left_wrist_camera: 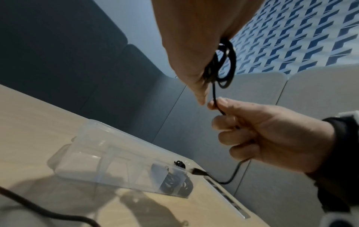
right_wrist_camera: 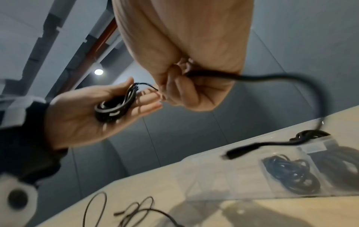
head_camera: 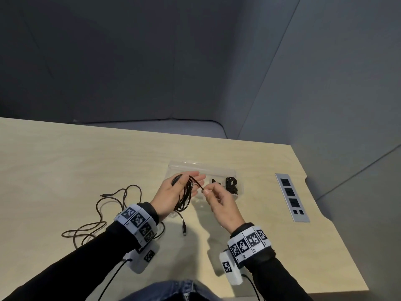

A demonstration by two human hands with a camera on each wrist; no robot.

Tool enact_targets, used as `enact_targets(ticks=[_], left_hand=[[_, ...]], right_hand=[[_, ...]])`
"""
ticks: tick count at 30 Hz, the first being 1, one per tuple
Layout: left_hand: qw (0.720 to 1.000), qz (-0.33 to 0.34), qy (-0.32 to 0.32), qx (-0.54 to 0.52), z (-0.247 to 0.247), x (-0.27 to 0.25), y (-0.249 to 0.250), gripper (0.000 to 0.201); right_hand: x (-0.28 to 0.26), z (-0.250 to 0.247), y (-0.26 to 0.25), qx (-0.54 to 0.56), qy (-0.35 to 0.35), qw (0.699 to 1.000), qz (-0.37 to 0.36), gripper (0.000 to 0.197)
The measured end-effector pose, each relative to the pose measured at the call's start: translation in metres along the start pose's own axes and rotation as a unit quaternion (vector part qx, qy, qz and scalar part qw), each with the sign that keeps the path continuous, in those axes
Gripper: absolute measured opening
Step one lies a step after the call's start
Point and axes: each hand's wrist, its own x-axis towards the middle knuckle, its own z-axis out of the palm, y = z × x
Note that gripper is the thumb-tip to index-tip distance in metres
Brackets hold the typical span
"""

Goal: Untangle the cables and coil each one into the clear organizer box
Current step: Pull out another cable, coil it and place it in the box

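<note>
My left hand (head_camera: 168, 192) is palm up above the table (head_camera: 65, 170) with straight fingers. A black cable coil (head_camera: 186, 192) (left_wrist_camera: 223, 64) (right_wrist_camera: 114, 106) lies across its palm, hooked between thumb and forefinger. One plug end (head_camera: 184, 229) hangs below that hand. My right hand (head_camera: 208, 191) (left_wrist_camera: 262, 135) pinches the same cable just right of the coil; the other plug end (left_wrist_camera: 198, 171) (right_wrist_camera: 239, 152) dangles from it over the clear organizer box (head_camera: 195, 165) (left_wrist_camera: 101, 138). A coiled black cable (head_camera: 231, 184) (right_wrist_camera: 291, 173) lies in the box's right compartment.
A loose brown cable (head_camera: 102, 211) (right_wrist_camera: 136, 212) sprawls on the table left of my left wrist. A grey power outlet strip (head_camera: 291, 196) is set into the tabletop at the right, near the edge. Grey padded walls stand behind the table.
</note>
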Motion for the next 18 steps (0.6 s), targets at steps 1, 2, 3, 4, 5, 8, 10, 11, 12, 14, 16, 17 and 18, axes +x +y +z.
enact_targets(ticks=[1, 2, 3, 4, 5, 8, 10, 11, 12, 14, 16, 17, 18], left_hand=[[1.0, 0.013, 0.008, -0.015, 0.001, 0.0, 0.002, 0.042], [0.999, 0.025, 0.019, -0.027, 0.002, 0.0, 0.004, 0.039], [0.998, 0.035, 0.032, -0.037, 0.003, 0.0, 0.006, 0.034], [0.997, 0.039, 0.042, -0.051, 0.004, 0.0, 0.009, 0.029], [0.996, 0.039, 0.052, -0.06, 0.005, -0.001, 0.01, 0.024], [0.992, 0.03, 0.123, -0.018, 0.004, 0.001, 0.012, 0.018], [0.983, 0.031, 0.178, 0.036, -0.002, 0.005, 0.009, 0.016], [0.977, 0.036, 0.194, 0.076, -0.006, 0.008, 0.007, 0.016], [0.972, 0.05, 0.198, 0.12, -0.011, 0.009, 0.004, 0.018], [0.949, 0.084, 0.165, 0.257, -0.016, 0.009, -0.004, 0.03], [0.898, 0.093, 0.079, 0.423, -0.015, 0.006, -0.013, 0.048], [0.883, 0.09, 0.043, 0.459, -0.012, 0.005, -0.014, 0.054], [0.889, 0.082, 0.019, 0.449, -0.01, 0.004, -0.016, 0.059]], right_hand=[[-0.003, 0.002, -0.002, -0.019, -0.02, 1.0, -0.013, 0.014], [-0.006, 0.003, -0.003, -0.045, -0.043, 0.998, -0.02, 0.016], [-0.01, 0.005, -0.004, -0.082, -0.067, 0.994, -0.023, 0.018], [-0.014, 0.007, -0.006, -0.122, -0.089, 0.988, -0.025, 0.022], [-0.018, 0.009, -0.008, -0.153, -0.109, 0.982, -0.028, 0.024], [-0.026, 0.014, -0.014, -0.18, -0.171, 0.968, -0.035, 0.027], [-0.029, 0.015, -0.018, -0.214, -0.202, 0.955, -0.042, 0.03], [-0.031, 0.016, -0.02, -0.238, -0.207, 0.948, -0.054, 0.029], [-0.033, 0.016, -0.023, -0.255, -0.204, 0.943, -0.072, 0.025], [-0.037, 0.017, -0.03, -0.274, -0.19, 0.934, -0.128, 0.019], [-0.037, 0.019, -0.039, -0.304, -0.177, 0.914, -0.203, 0.019], [-0.035, 0.017, -0.045, -0.322, -0.17, 0.901, -0.236, 0.018], [-0.033, 0.013, -0.052, -0.328, -0.158, 0.894, -0.261, 0.015]])
